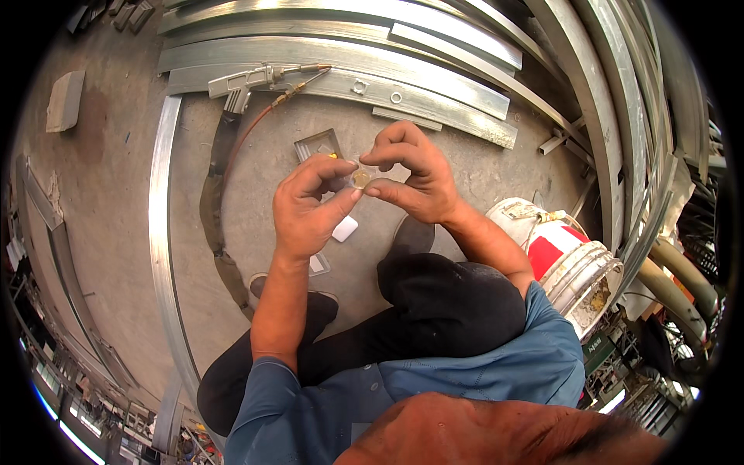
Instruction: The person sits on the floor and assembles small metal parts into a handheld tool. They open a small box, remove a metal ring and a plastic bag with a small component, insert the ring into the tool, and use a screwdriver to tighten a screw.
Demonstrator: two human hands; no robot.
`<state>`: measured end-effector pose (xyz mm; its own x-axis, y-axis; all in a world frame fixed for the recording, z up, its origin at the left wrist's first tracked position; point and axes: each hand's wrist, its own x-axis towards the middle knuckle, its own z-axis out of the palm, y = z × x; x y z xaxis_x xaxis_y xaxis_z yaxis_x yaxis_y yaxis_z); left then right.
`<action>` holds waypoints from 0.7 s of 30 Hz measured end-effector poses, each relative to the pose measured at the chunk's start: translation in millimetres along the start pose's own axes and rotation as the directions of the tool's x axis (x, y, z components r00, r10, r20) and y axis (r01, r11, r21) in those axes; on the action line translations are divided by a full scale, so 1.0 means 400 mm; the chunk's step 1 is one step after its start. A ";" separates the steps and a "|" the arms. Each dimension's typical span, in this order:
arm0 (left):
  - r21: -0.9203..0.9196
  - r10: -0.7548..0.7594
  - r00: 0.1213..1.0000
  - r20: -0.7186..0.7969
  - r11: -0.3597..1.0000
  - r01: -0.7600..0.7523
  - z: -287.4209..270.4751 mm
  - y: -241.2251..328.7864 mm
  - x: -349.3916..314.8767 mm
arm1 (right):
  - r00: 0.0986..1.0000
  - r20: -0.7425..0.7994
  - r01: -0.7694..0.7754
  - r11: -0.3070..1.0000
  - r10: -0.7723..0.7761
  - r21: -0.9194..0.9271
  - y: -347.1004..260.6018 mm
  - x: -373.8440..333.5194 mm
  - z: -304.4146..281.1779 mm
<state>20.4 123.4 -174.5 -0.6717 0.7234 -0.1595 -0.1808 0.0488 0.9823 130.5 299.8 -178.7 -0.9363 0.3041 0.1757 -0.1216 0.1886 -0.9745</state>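
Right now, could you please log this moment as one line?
left hand + right hand: pinching small round brass-coloured part | below: grey concrete floor | nearby: clear plastic tray

Person wearing a blue work shirt and black trousers

The blue long-sleeved cloth shirt (434,380) is showing sleeves pushed up past the elbows; loose black trousers (446,306) are covering both knees, dark shoes (413,235) peeking out below.

**Colours on the concrete floor**

The small disc (360,179) pinched between both hands is brassy yellow. Grey concrete floor (116,194), silvery metal channels (333,58). The bucket (570,260) is white with a red patch. Blue shirt sleeves (496,372), black trousers (442,302). White flat pad (345,229).
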 end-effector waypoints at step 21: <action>-0.035 -0.032 0.997 0.063 0.999 0.034 -0.011 0.003 0.009 | 0.992 0.120 0.028 0.999 -0.026 -0.017 -0.004 0.017 -0.025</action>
<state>14.4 123.1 -174.2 -0.6188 0.7637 -0.1840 -0.2286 0.0490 0.9723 127.4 311.0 -174.5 -0.9657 0.1845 0.1826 -0.1421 0.2131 -0.9667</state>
